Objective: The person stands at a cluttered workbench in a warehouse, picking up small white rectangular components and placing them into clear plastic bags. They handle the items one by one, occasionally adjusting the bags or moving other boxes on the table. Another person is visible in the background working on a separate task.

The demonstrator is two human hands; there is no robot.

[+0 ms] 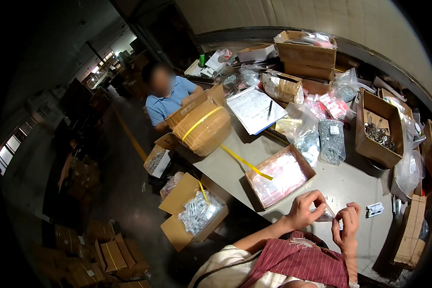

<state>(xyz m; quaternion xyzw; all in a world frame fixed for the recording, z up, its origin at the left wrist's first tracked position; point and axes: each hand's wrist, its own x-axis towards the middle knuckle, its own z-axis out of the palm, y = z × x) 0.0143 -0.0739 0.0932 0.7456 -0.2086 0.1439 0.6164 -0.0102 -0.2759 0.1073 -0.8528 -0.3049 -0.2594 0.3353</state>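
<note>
Close to the table's near edge, my left hand [304,211] pinches one side of a small clear plastic bag [327,214]. My right hand [346,228] has its fingers curled at the bag's other side, with a small pale piece showing by the fingertips. What the bag contains is too small to make out. Just right of my hands a small white and metal fitting [374,210] lies on the table [343,180]. Beyond my left hand sits a shallow cardboard box [262,191] of flat clear bags with pink printing.
A co-worker in a blue shirt [159,106] is behind a taped carton [204,128] at the far left. Clipboard papers [254,109], bagged screws [332,141] and a box of metal parts [377,104] crowd the table. An open carton of white fittings [197,211] stands left, below table height.
</note>
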